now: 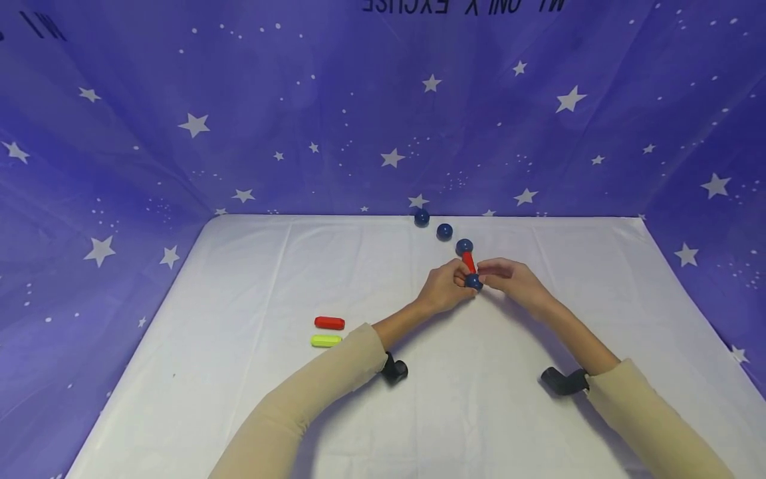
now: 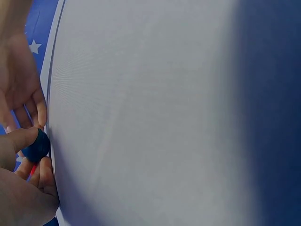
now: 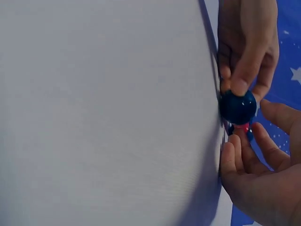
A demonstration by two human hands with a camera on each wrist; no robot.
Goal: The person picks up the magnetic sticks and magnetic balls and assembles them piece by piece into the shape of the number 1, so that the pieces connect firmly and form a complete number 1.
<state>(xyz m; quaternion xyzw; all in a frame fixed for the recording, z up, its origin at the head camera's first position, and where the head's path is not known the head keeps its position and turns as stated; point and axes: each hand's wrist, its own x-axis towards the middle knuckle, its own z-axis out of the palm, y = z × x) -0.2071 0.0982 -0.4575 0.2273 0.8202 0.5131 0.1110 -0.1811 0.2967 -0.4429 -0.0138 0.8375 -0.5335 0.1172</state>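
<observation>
A red rod [image 1: 469,261] joins a far blue ball [image 1: 464,247] to a near blue ball [image 1: 473,282]. The left hand [image 1: 445,287] pinches the near ball, its thumb on the ball's near side, as the left wrist view also shows on the ball [image 2: 36,147]. Just right of the ball, the right hand [image 1: 516,285] has its fingers loosely bent and spread; in the right wrist view this hand [image 3: 268,174] lies beside the ball [image 3: 238,107] and the rod's pink-red end, with its thumb apart from the ball.
Two more blue balls [image 1: 445,231] [image 1: 421,217] lie toward the back edge of the white table [image 1: 239,266]. A red rod [image 1: 330,323] and a yellow rod [image 1: 326,341] lie beside the left forearm. A starry blue-purple cloth [image 1: 335,100] stands behind and at the sides.
</observation>
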